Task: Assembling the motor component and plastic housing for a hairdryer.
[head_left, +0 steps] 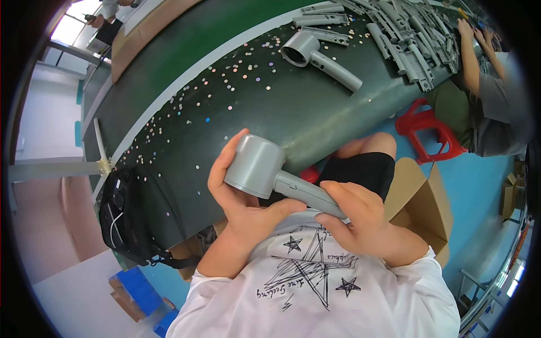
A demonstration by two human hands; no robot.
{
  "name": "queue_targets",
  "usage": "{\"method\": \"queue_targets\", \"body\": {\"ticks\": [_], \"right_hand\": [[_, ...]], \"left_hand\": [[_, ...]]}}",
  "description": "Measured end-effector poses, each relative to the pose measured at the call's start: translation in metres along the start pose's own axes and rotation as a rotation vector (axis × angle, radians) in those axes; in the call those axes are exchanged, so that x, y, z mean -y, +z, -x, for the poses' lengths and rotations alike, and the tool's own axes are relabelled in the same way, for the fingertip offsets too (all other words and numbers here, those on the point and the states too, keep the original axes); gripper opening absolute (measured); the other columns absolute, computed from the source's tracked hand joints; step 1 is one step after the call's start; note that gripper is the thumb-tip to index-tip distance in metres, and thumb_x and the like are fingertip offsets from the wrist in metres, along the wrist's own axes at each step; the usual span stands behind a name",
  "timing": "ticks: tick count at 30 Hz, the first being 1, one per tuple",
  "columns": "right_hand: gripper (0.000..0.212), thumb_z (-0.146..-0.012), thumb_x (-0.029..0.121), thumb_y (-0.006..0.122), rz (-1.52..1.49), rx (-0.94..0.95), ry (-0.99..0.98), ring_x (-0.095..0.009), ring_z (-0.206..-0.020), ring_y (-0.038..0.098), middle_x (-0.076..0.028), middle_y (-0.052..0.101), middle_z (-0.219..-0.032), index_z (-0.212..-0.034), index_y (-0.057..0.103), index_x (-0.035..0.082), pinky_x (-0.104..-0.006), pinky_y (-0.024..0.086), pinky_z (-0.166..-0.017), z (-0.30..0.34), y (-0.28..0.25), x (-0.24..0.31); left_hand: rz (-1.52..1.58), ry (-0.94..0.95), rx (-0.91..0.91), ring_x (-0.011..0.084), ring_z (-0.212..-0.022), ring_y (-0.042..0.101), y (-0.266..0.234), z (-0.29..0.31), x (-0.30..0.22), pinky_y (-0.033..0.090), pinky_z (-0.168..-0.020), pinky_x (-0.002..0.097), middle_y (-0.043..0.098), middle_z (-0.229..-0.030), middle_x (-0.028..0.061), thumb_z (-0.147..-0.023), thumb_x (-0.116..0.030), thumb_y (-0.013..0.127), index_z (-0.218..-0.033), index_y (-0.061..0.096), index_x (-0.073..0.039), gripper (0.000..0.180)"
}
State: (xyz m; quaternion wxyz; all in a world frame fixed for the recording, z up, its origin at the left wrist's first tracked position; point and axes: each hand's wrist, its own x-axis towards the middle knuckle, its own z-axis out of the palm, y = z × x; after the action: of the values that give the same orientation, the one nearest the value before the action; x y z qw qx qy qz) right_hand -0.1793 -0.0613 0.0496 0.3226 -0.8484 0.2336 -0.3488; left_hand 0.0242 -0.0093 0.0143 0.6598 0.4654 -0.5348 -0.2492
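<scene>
A grey hair dryer housing point(256, 163) is held up in front of my chest, over the near edge of the table. My left hand point(243, 217) is closed round its wide barrel, with fingers along the left side and the thumb reaching under the handle. My right hand point(360, 219) grips the end of the handle. A thin seam runs along the handle. Farther off, a second grey hair dryer housing point(304, 50) lies on the dark green table point(248, 124), its open round end toward the left.
Small round dots point(225, 79) are scattered over the table. Grey handle shells point(414, 45) are heaped at the far right, near a co-worker's hands point(466, 34). A black backpack point(127, 214) sits at left. A red stool point(428, 132) and an open cardboard box point(420, 211) stand right.
</scene>
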Motion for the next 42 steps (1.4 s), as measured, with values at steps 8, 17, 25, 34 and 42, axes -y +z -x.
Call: {"method": "queue_targets", "body": {"ticks": [8, 17, 25, 34, 42], "right_hand": [[0.042, -0.075, 0.008, 0.077, -0.069, -0.048, 0.057, -0.024, -0.058, 0.059, -0.014, 0.062, -0.081, -0.110, 0.059, -0.006, -0.0320, 0.047, -0.051, 0.000, 0.003, -0.003], [0.035, -0.078, 0.020, 0.077, 0.145, -0.062, 0.050, -0.025, -0.054, 0.058, -0.011, 0.059, -0.068, -0.100, 0.061, -0.002, -0.0328, 0.046, -0.048, -0.013, 0.005, -0.016], [0.036, -0.079, 0.018, 0.076, -0.091, 0.004, 0.130, -0.028, -0.059, 0.060, -0.013, 0.061, -0.074, -0.103, 0.060, -0.003, -0.0353, 0.048, -0.054, -0.008, 0.008, -0.015], [0.031, -0.080, 0.016, 0.074, 0.001, -0.027, 0.225, -0.027, -0.057, 0.059, -0.012, 0.060, -0.072, -0.100, 0.060, -0.003, -0.0347, 0.047, -0.052, -0.007, 0.011, -0.010], [0.033, -0.081, 0.029, 0.075, -0.014, 0.001, 0.255, -0.026, -0.058, 0.061, -0.012, 0.062, -0.072, -0.094, 0.061, 0.001, -0.0354, 0.048, -0.051, -0.026, 0.002, -0.010]], "left_hand": [[0.070, 0.129, -0.074, 0.0301, -0.118, 0.051, 0.013, 0.007, 0.013, 0.056, -0.088, 0.0400, 0.026, -0.147, 0.0264, -0.063, -0.021, 0.092, -0.142, 0.020, -0.013, 0.107], [-0.156, 0.001, -0.066, 0.0330, -0.127, 0.042, 0.015, 0.000, 0.000, 0.045, -0.099, 0.0434, 0.030, -0.144, 0.0237, -0.063, -0.027, 0.093, -0.143, 0.019, -0.009, 0.110], [-0.219, -0.042, 0.023, 0.0334, -0.126, 0.044, 0.006, -0.008, -0.009, 0.047, -0.097, 0.0411, 0.031, -0.144, 0.0244, -0.063, -0.022, 0.092, -0.139, 0.025, -0.007, 0.102], [-0.202, 0.012, -0.044, 0.0317, -0.122, 0.046, 0.016, -0.001, 0.006, 0.048, -0.096, 0.0416, 0.032, -0.141, 0.0242, -0.069, -0.022, 0.089, -0.138, 0.026, -0.005, 0.094], [-0.202, 0.097, -0.047, 0.0308, -0.122, 0.047, 0.007, -0.013, 0.009, 0.048, -0.096, 0.0413, 0.029, -0.143, 0.0246, -0.066, -0.020, 0.090, -0.138, 0.026, -0.007, 0.097]]}}
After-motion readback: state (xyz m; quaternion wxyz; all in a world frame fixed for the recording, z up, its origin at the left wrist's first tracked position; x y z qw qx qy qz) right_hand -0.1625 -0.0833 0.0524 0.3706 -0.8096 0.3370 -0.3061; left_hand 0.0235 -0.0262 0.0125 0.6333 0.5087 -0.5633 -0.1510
